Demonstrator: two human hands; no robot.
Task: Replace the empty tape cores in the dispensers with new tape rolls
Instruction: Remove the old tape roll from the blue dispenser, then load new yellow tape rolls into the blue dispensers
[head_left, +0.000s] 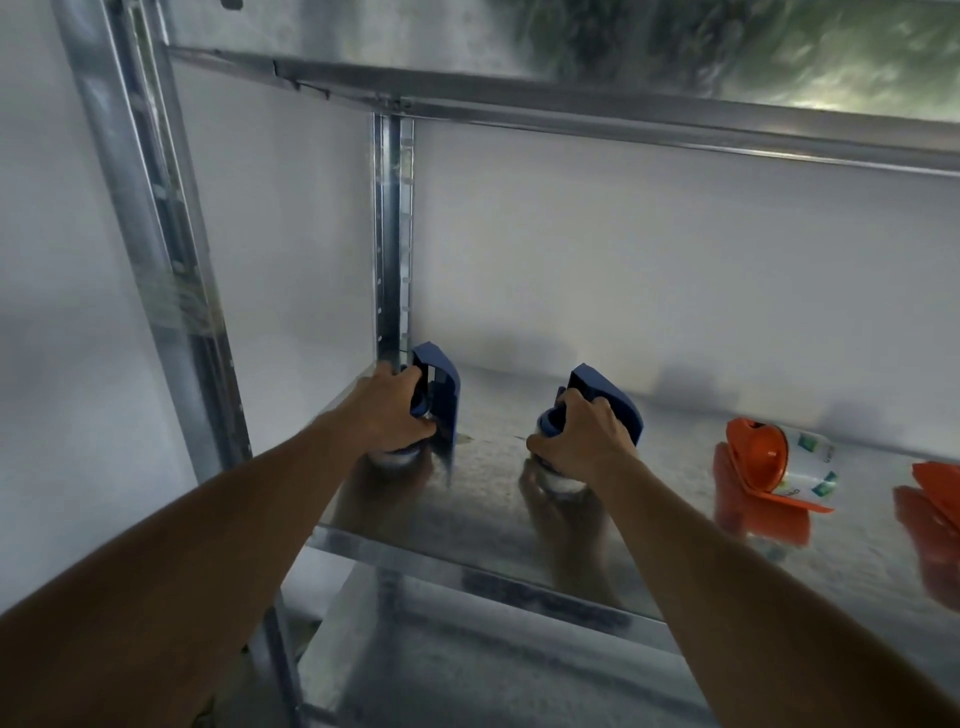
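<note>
Two blue tape dispensers stand on a shiny metal shelf (467, 561). My left hand (389, 410) grips the left blue dispenser (441, 395) near the shelf's back left corner, by the upright post. My right hand (582, 436) grips the right blue dispenser (608, 395) in the middle of the shelf. A whitish roll shows under each hand, partly hidden by my fingers. Further right lies an orange dispenser (753, 462) with a white printed tape roll (810, 467) in it.
Another orange dispenser (935, 493) is cut off by the right edge. A metal upright (392, 234) stands at the back left, a thicker one (150, 208) in front. An upper shelf (571, 52) hangs overhead; a lower shelf (467, 665) sits below.
</note>
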